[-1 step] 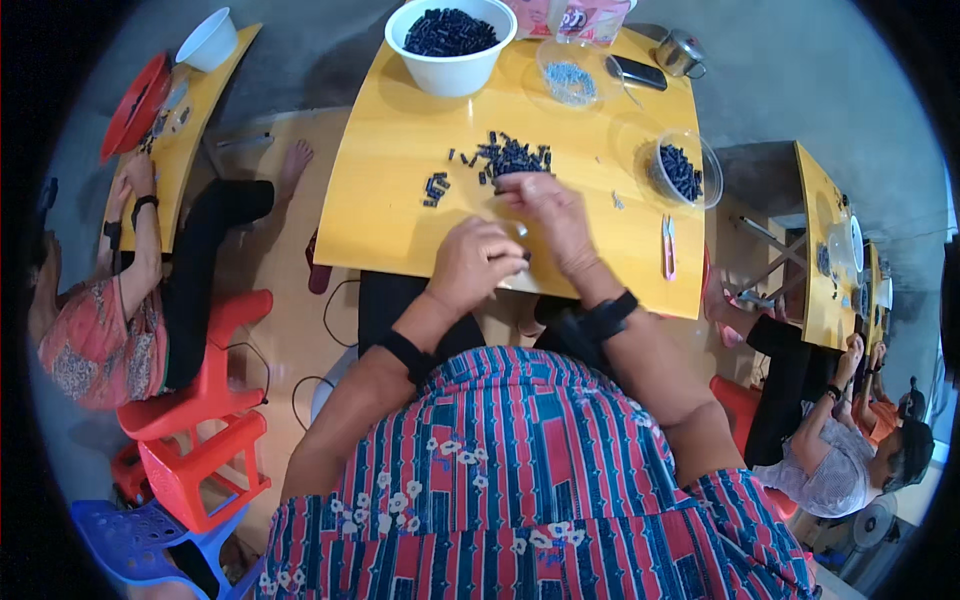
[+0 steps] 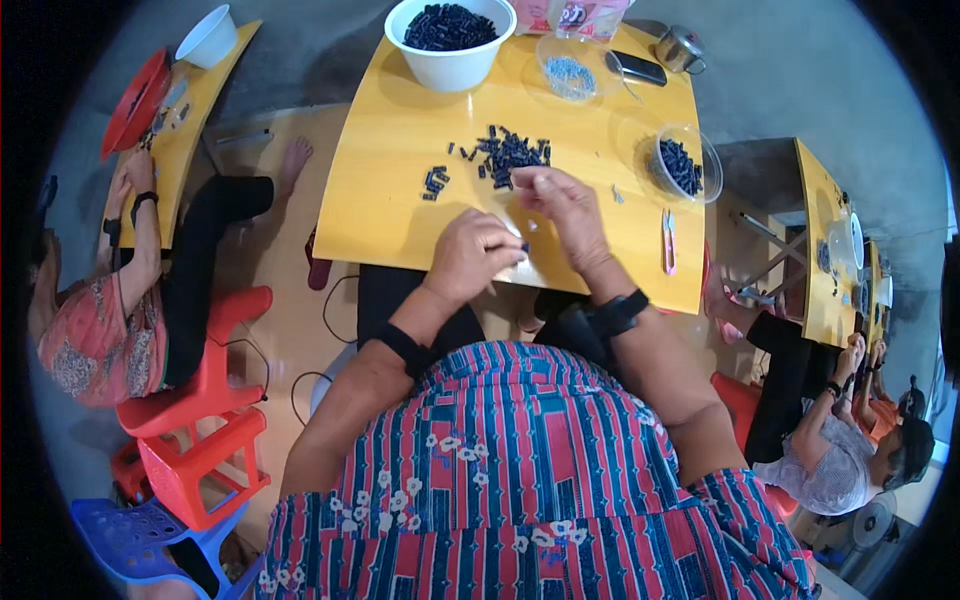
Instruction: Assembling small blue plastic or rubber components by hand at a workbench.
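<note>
Over the near edge of the yellow table, my left hand (image 2: 468, 258) is closed, with a small black cylindrical piece (image 2: 524, 247) between thumb and forefinger. My right hand (image 2: 566, 212) is above and to the right of it, thumb and forefinger pinched; what they hold, if anything, is too small to make out. Just beyond those fingertips lies a loose pile of black pieces (image 2: 512, 152). Left of the pile is a smaller cluster of black pieces (image 2: 435, 183). The hands do not touch each other.
A white tub (image 2: 450, 65) full of black pieces stands at the back of the table (image 2: 385, 130). On the right are a clear bowl (image 2: 712, 165) of black pieces, pink-handled snips (image 2: 669, 245), a bowl of small bluish parts (image 2: 571, 76), a phone (image 2: 637, 68) and a metal mug (image 2: 680, 50).
My right hand has drawn slightly right, its fingertips coming away from the near side of the pile. My left hand stays nearly in place, the black piece still in its fingers.
</note>
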